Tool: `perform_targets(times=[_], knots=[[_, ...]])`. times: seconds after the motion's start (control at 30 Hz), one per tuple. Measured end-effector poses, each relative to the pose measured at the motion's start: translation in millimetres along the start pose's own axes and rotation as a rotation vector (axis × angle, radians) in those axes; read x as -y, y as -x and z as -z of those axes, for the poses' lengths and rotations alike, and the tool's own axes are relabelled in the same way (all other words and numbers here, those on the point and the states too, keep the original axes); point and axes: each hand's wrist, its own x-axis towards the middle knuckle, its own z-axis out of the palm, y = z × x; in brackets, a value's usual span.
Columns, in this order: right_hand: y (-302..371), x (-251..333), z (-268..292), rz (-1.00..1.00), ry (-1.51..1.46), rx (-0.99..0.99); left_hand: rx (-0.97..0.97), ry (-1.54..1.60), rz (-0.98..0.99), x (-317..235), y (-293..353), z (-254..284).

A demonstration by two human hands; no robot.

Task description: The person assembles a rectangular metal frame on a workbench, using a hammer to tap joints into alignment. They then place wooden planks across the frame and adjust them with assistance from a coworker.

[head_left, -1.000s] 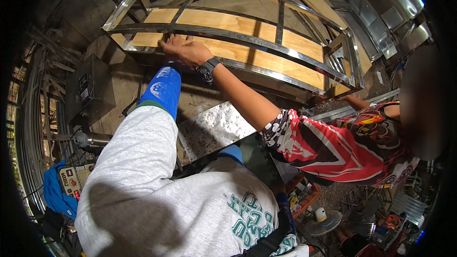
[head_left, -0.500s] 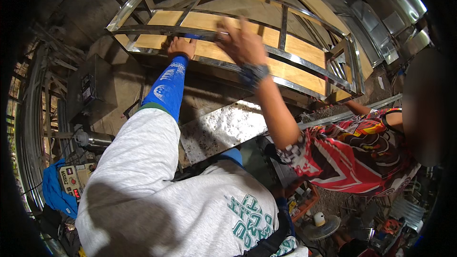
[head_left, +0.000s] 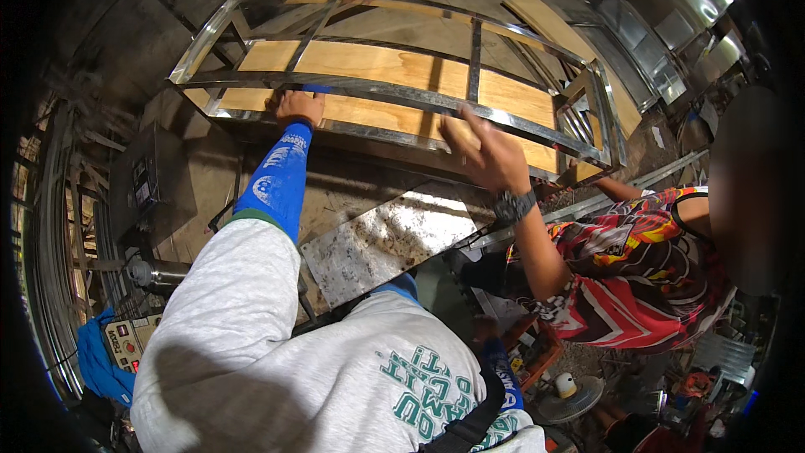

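Note:
My left hand [head_left: 299, 106], in a blue sleeve, reaches to the near side of a long, shiny metal frame [head_left: 402, 99] with light plywood panels [head_left: 369, 63]. Its fingers look curled, and the upper rail partly covers them. A small blue thing [head_left: 317, 88] shows just beyond the knuckles; what it is I cannot make out. Low in the picture, beside my body, my right hand [head_left: 486, 329] is in shadow, its fingers unclear. A co-worker's hand [head_left: 495, 155] with a dark watch is over the frame's near right part, blurred and not visibly gripping anything.
A speckled metal sheet [head_left: 390, 239] lies between me and the frame. The co-worker in a patterned shirt [head_left: 637, 268] is at my right. At left are a dark box [head_left: 155, 180], a steel flask [head_left: 157, 273] and a control unit [head_left: 130, 340]. A fan [head_left: 570, 398] stands lower right.
The co-worker's hand has moved right and down along the frame, away from my left hand. My left hand keeps its place at the frame. The whole view has shifted slightly.

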Motion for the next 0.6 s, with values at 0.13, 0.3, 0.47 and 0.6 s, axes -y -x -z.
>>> perform_targets(times=[0.13, 0.3, 0.47, 0.6], knots=[[6.6, 5.0, -60.5, -0.113, -0.371, 0.252, -0.052, -0.097, 0.068, 82.1, -0.8, -6.2], [-4.0, 49.1, -25.6, -0.631, -1.283, 0.086, 0.000, -0.144, 0.048, 68.6, -3.8, -12.9], [-46.8, 35.7, -64.7, -0.441, -1.243, 0.009, 0.009, -0.131, 0.023, 67.2, -10.9, -14.3], [-65.6, 44.4, -63.4, -0.573, -1.284, 0.172, 0.030, -0.102, -0.008, 67.4, 1.1, -2.7]])
